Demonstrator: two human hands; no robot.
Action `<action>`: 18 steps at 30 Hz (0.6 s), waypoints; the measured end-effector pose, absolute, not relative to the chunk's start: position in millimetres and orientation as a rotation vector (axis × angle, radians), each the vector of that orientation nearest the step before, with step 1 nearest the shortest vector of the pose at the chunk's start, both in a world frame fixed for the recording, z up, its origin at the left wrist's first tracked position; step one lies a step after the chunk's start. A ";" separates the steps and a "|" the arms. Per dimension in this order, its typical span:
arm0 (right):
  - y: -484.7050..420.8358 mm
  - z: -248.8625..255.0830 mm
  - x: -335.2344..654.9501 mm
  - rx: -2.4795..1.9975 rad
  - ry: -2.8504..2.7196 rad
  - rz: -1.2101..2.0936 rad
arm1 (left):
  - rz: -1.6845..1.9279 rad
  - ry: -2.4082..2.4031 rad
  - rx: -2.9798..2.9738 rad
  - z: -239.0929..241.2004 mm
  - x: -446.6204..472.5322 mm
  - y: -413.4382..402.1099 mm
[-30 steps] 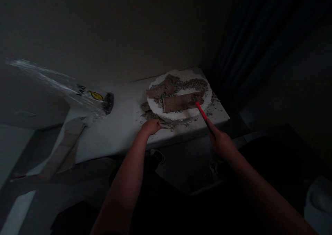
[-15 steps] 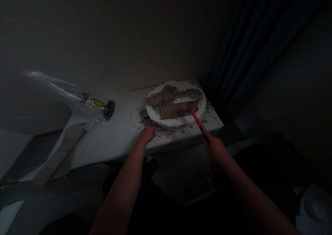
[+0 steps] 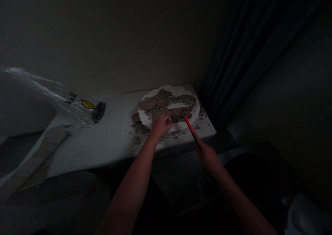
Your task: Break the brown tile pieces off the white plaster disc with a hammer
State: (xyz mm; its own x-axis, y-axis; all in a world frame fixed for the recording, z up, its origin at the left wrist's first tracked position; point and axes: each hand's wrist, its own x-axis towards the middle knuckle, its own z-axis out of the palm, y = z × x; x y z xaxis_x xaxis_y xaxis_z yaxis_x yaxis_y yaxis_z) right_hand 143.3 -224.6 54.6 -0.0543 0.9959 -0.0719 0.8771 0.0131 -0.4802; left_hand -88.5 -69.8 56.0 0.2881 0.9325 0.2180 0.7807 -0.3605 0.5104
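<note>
My right hand (image 3: 208,155) is wrapped round the black grip of a red-handled hammer (image 3: 190,125). Its dark head rests at the right part of a flat brown textured strip (image 3: 176,114); the head's outline is hard to see in the gloom. My left hand (image 3: 161,125) is closed over the strip's front left part, fingertips pinched together. Whatever they hold is too small and dark to name. Under the strip is a round white slab (image 3: 178,126) with a ragged edge. Behind lies a broken brown piece (image 3: 153,102) among grey-brown crumbs (image 3: 183,99).
A white-covered table (image 3: 103,138) carries the slab, with crumbs scattered round it. To the left lies a clear plastic bag (image 3: 75,103) with dark contents and a yellow mark. A dark blue curtain (image 3: 241,52) hangs at the right, and a wall (image 3: 129,38) stands behind.
My left hand has moved from the table's front edge up and right onto the strip. The hammer stays at the strip's right part. The whole view has shifted slightly.
</note>
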 end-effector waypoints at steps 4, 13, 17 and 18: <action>-223.4 55.1 146.1 -1.947 -1.994 0.628 | 0.696 1.480 2.227 49.7 -60.8 -52.6; -223.9 54.2 153.5 -1.824 -1.850 0.801 | 0.821 1.429 1.985 30.4 -47.4 -27.6; -226.7 53.7 160.9 -1.787 -1.737 0.864 | 0.839 1.401 2.135 36.3 -49.1 -23.1; -227.5 54.3 161.7 -1.782 -1.724 0.873 | 0.818 1.382 2.190 39.0 -49.3 -22.7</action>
State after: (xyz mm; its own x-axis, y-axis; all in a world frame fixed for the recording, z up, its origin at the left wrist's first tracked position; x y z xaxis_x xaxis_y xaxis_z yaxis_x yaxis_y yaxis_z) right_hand 161.7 -227.5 54.3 -0.0112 0.9949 -0.0998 0.6691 -0.0667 -0.7401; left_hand -49.3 -22.7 39.0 0.3319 0.9085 0.2540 0.6596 -0.4160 0.6260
